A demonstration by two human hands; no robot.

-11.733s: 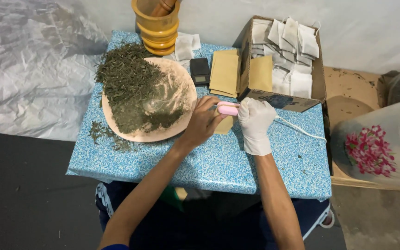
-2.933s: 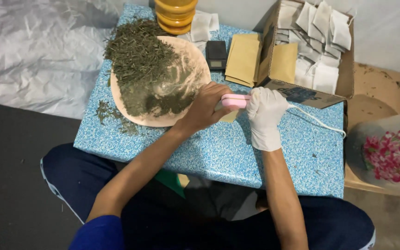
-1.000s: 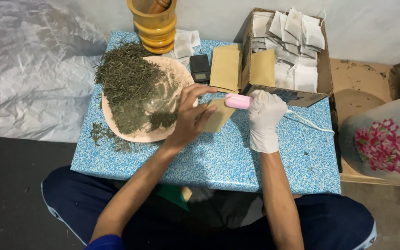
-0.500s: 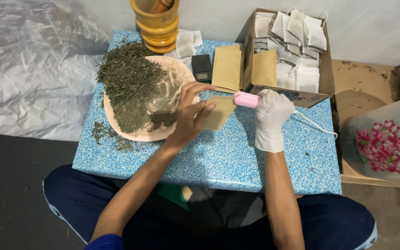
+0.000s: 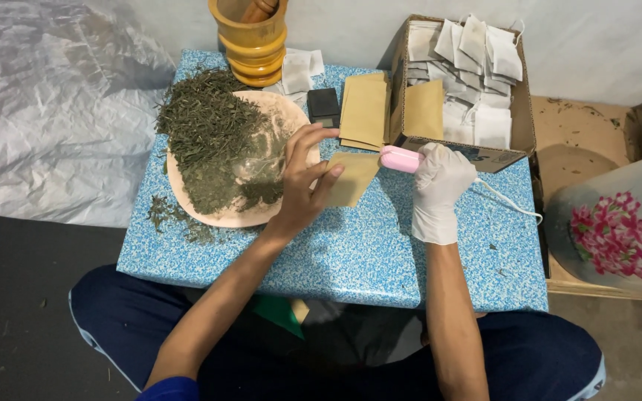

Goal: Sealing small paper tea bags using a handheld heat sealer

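Note:
My left hand [image 5: 302, 178], bare, pinches a small tan paper pouch [image 5: 352, 178] by its left edge, over the blue speckled table [image 5: 380, 256]. My right hand [image 5: 440, 186] wears a white glove and grips a pink corded sealer [image 5: 399, 158], its tip just right of the pouch's top corner. A white cord [image 5: 510, 204] trails off to the right. Left of my left hand lies a round tan plate [image 5: 224, 217] heaped with dried green leaves [image 5: 209, 137].
A stack of tan pouches [image 5: 365, 111] and a small black scale [image 5: 323, 106] lie behind the hands. A cardboard box [image 5: 514, 152] holds several white filled bags. A wooden mortar [image 5: 253, 41] stands at the back. A floral plastic container [image 5: 618, 230] sits right.
My left hand has drawn the pouch left and away from the sealer; the two hands, pressed together earlier, are now apart. The camera view has shifted slightly.

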